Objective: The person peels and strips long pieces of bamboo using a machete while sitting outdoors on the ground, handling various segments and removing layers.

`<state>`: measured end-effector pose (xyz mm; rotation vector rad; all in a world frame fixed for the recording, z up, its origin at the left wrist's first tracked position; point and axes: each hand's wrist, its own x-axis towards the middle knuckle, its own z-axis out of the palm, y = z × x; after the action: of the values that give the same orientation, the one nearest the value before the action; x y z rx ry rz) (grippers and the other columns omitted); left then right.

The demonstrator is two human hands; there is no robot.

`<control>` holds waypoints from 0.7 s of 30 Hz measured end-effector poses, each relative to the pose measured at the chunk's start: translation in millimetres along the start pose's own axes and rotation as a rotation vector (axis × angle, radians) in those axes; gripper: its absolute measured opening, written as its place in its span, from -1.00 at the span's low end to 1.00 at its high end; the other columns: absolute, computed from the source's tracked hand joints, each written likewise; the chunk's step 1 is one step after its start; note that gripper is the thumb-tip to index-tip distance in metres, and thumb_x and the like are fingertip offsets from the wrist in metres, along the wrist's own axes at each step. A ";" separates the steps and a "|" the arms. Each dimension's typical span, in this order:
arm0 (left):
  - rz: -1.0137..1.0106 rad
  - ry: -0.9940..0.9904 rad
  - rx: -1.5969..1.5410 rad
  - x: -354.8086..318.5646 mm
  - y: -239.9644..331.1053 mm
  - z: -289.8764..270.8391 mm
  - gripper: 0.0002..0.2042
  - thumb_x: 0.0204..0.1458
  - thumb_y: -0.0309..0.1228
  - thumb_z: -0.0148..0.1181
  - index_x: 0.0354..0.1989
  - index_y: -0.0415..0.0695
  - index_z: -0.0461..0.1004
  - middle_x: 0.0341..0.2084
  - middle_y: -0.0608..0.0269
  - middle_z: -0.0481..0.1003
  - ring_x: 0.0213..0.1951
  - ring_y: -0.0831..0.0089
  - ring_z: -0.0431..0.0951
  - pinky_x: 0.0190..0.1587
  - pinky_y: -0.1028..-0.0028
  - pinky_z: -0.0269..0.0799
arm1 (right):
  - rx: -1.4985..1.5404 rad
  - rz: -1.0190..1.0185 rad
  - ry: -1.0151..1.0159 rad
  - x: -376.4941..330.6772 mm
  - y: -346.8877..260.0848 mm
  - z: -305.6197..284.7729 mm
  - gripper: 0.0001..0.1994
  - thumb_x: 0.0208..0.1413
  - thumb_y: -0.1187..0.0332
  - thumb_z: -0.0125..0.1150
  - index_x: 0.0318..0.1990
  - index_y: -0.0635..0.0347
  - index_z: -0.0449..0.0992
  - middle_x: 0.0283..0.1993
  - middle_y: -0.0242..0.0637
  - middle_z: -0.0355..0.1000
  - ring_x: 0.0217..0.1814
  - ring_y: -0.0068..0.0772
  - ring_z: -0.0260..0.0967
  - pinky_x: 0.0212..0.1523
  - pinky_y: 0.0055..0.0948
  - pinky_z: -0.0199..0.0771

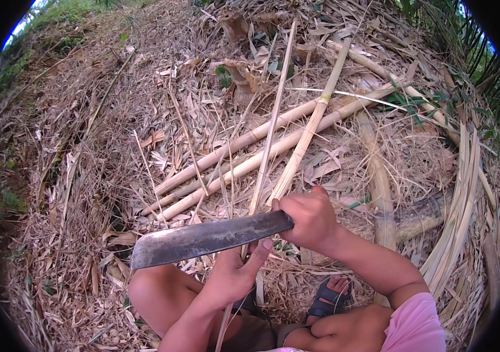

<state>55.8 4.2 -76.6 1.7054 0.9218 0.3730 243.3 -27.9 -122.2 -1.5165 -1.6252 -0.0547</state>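
Observation:
My right hand (310, 218) is closed around the handle end of a machete (206, 237). Its wide dark blade points left and lies across the front of my left hand (232, 280). That hand is wrapped round a long thin bamboo strip (274, 120), thumb raised close to the blade's lower edge. The strip runs from the far ground, passes behind the blade and comes out below my left hand (225, 328). Whether the blade touches the strip is hidden. Just right of the strip, a split bamboo length (307, 138) leans toward my right hand.
Two cut bamboo poles (232, 146) lie diagonally ahead on dry leaf litter. A thicker bamboo piece (379, 176) and a bundle of pale strips (458, 211) lie to the right. Cut stumps (241, 79) stand farther off. My bent knee (159, 293) and sandalled foot (327, 300) are close below.

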 end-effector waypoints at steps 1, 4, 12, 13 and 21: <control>-0.006 -0.004 -0.005 0.9 1.4 2.0 -0.73 0.35 -0.21 -0.07 -0.30 -0.16 0.33 -0.69 0.48 0.18 -0.69 0.73 0.12 -0.62 0.62 0.13 | -0.009 -0.019 0.031 0.3 2.8 1.1 -0.84 -0.23 0.38 0.33 -0.58 0.06 0.41 -0.66 -0.36 0.32 -0.66 -0.28 0.35 -0.60 -0.29 0.12; -0.263 -0.078 -0.099 -3.8 14.9 -3.3 -0.70 0.36 -0.17 -0.12 -0.31 -0.14 0.30 -0.72 0.49 0.16 -0.70 0.69 0.11 -0.63 0.59 0.12 | -0.064 -0.055 0.066 0.9 13.8 4.2 -0.83 -0.19 0.36 0.32 -0.60 0.05 0.40 -0.69 -0.37 0.29 -0.66 -0.28 0.35 -0.58 -0.28 0.15; -0.367 -0.158 -0.228 0.4 20.7 -4.0 -0.71 0.37 -0.18 -0.14 -0.36 -0.09 0.21 -0.73 0.48 0.05 -0.73 0.67 0.04 -0.70 0.55 -0.03 | -0.166 -0.091 0.032 0.0 37.8 2.9 -0.90 -0.11 0.35 0.22 -0.59 -0.02 0.45 -0.69 -0.40 0.37 -0.67 -0.29 0.41 -0.55 -0.31 0.33; -0.408 -0.173 -0.251 1.1 21.4 -3.9 -0.70 0.37 -0.17 -0.14 -0.37 -0.09 0.20 -0.73 0.48 0.06 -0.74 0.67 0.03 -0.70 0.55 -0.04 | -0.179 -0.085 0.025 -1.8 38.8 3.5 -0.89 -0.10 0.35 0.22 -0.59 -0.01 0.45 -0.69 -0.39 0.38 -0.67 -0.29 0.41 -0.56 -0.31 0.33; -0.661 -0.246 -0.520 13.8 17.7 -11.4 -0.68 0.37 -0.13 -0.16 -0.39 -0.06 0.24 -0.71 0.47 0.05 -0.76 0.65 0.02 -0.70 0.55 -0.10 | -0.294 0.150 -0.087 -21.2 66.5 5.4 -0.85 -0.12 0.27 0.31 -0.58 -0.01 0.44 -0.64 -0.43 0.43 -0.66 -0.34 0.42 -0.63 -0.27 0.14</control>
<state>64.1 20.4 -59.2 0.8832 1.0340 -0.0465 291.9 -24.8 -172.5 -1.8849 -1.6187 -0.1523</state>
